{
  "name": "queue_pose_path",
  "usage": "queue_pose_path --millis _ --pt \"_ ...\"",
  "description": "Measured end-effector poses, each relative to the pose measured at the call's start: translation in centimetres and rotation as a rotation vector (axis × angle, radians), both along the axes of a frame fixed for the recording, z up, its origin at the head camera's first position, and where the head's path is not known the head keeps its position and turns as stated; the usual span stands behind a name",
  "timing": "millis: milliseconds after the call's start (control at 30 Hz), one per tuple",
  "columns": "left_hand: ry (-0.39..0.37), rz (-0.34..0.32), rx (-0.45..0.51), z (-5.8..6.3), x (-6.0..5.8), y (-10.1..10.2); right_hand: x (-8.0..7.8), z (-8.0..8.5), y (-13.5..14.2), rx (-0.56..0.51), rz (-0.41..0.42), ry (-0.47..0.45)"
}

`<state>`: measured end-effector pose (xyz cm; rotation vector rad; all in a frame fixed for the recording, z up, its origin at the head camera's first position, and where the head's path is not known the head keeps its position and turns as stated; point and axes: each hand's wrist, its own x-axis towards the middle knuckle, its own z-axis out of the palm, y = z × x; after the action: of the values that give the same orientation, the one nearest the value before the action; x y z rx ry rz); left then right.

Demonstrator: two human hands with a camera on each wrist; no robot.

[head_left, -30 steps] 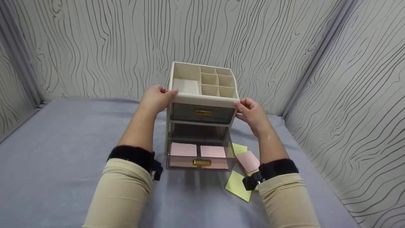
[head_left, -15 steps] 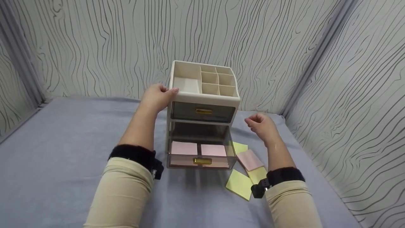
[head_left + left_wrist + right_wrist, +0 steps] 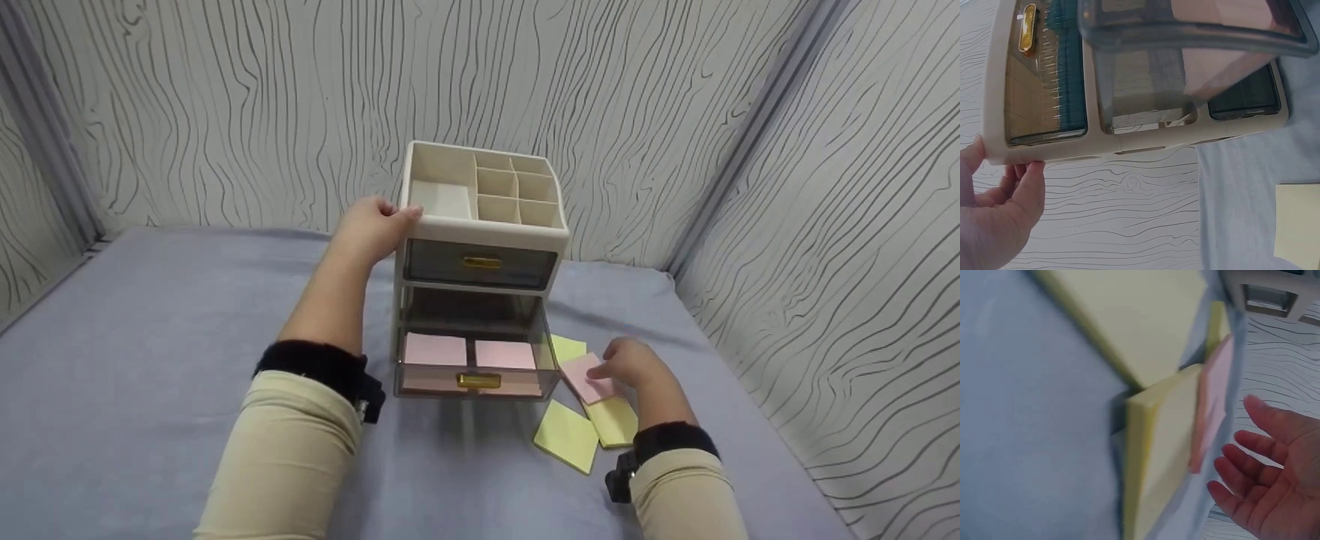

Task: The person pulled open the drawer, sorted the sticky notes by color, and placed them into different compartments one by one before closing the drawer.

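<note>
A cream desktop drawer organizer [image 3: 487,234] stands on the cloth. My left hand [image 3: 369,231] grips its upper left corner, thumb on the front rim and fingers along the side, as the left wrist view shows. Its smoky middle drawer [image 3: 416,381] is pulled out, with two pink sticky-note pads [image 3: 435,350] side by side inside. To its right, a loose pink sticky-note pad [image 3: 577,367] partly overlaps a yellow pad [image 3: 613,424]. My right hand [image 3: 637,367] hovers by the loose pink pad; in the right wrist view its fingers [image 3: 1244,469] are spread and apart from it.
Another yellow pad [image 3: 566,437] lies in front, and one more yellow pad [image 3: 570,348] peeks out behind the loose pink one. The organizer's top tray has divided compartments [image 3: 517,191]; its upper drawer [image 3: 480,264] is closed. Patterned panels [image 3: 247,112] enclose the blue-grey cloth [image 3: 187,337].
My right hand has let go of the organizer's right corner and moved down and right to the loose pads. The left hand keeps its grip on the left corner.
</note>
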<state>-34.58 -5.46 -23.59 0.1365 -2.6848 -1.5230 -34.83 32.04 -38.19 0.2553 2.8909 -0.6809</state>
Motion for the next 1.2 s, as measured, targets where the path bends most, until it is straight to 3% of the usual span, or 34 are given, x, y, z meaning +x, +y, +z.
queue_pose_path --millis 100,267,500,700,933,1200 --pt "0.002 -0.004 -0.005 0.0 0.0 -0.1 0.2 -0.5 -0.3 -0.013 -0.02 -0.043" --pt "-0.005 -0.006 0.001 0.0 0.1 -0.2 0.4 -0.9 -0.7 0.002 -0.007 -0.054" --pt "-0.007 -0.012 0.015 0.0 0.1 -0.2 0.2 -1.2 -1.0 -0.004 -0.05 -0.064" --pt "0.003 -0.014 0.003 -0.1 0.0 -0.2 0.2 -0.6 -0.8 0.065 0.008 -0.013" --pt "0.015 -0.006 -0.011 -0.2 0.0 -0.2 0.1 -0.1 -0.7 0.076 -0.02 0.0" --pt "0.003 -0.003 0.0 -0.3 0.0 -0.2 -0.1 1.7 -0.5 0.113 0.09 0.04"
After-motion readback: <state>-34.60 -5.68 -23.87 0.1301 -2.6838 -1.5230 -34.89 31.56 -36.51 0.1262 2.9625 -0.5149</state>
